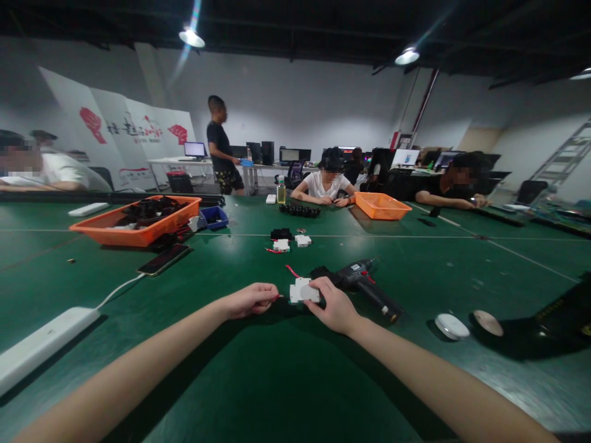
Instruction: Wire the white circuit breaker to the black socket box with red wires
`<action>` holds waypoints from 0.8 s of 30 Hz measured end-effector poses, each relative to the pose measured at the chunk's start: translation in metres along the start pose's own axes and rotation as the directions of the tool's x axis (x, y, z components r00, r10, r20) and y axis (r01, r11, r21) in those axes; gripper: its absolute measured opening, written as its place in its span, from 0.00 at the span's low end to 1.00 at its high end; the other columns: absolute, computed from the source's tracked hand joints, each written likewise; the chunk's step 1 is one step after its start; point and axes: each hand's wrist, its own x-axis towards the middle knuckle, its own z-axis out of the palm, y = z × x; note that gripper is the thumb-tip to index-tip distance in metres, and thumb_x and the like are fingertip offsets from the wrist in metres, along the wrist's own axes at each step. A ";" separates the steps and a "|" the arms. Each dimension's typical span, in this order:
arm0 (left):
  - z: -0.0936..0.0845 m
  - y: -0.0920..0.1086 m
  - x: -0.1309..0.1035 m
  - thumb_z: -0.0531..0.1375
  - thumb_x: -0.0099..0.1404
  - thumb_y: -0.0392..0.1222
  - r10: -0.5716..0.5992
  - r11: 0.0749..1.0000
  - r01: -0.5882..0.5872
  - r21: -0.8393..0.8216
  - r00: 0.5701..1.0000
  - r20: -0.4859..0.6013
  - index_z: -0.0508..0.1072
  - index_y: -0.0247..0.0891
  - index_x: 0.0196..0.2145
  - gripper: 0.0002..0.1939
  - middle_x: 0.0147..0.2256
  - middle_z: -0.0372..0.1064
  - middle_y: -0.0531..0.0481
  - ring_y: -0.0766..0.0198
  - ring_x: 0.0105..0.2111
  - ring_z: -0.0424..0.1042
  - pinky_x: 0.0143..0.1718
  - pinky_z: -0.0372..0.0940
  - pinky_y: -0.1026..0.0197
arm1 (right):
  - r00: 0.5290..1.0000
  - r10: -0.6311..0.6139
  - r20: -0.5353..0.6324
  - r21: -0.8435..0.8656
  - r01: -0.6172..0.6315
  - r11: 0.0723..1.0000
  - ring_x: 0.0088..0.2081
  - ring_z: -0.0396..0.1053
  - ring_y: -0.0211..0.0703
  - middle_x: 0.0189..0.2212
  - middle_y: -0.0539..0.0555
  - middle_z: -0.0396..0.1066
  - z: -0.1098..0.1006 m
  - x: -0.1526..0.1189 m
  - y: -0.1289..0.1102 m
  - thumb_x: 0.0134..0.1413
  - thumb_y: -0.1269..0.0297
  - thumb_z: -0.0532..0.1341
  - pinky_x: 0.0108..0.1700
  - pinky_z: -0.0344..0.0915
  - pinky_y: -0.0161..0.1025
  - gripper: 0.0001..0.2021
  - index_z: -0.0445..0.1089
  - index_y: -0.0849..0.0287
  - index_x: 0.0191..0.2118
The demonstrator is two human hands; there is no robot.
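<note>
My right hand (336,307) grips a small white circuit breaker (301,290) by its right side, thumb and fingers closed on it, just above the green table. A red wire (292,271) sticks out from the breaker's far side. To the left of it, my left hand (255,300) is closed in a pinch on a short red wire (278,297); its bare end points at the breaker, and whether they touch is unclear. Farther off lie two more white breakers, one (281,245) with a red lead and another (303,240), by a black piece (281,234).
A black cordless screwdriver (360,277) lies just beyond my right hand. Left are an orange basket (133,237) of dark parts, a blue bin (215,218), a phone (165,259) and a white power strip (50,341). A round white case (451,327) sits right. Co-workers sit across the table.
</note>
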 end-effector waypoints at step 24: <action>-0.008 -0.001 0.004 0.60 0.66 0.46 0.013 0.933 -0.043 -0.358 0.996 -0.087 0.66 0.35 0.35 0.11 0.25 0.56 0.56 0.71 0.24 0.63 0.25 0.58 0.68 | 0.971 -0.235 0.050 0.081 0.231 0.970 0.57 0.66 0.50 0.57 0.60 0.65 0.001 0.000 0.005 0.63 0.66 0.61 0.57 0.68 0.49 0.15 0.64 0.55 0.54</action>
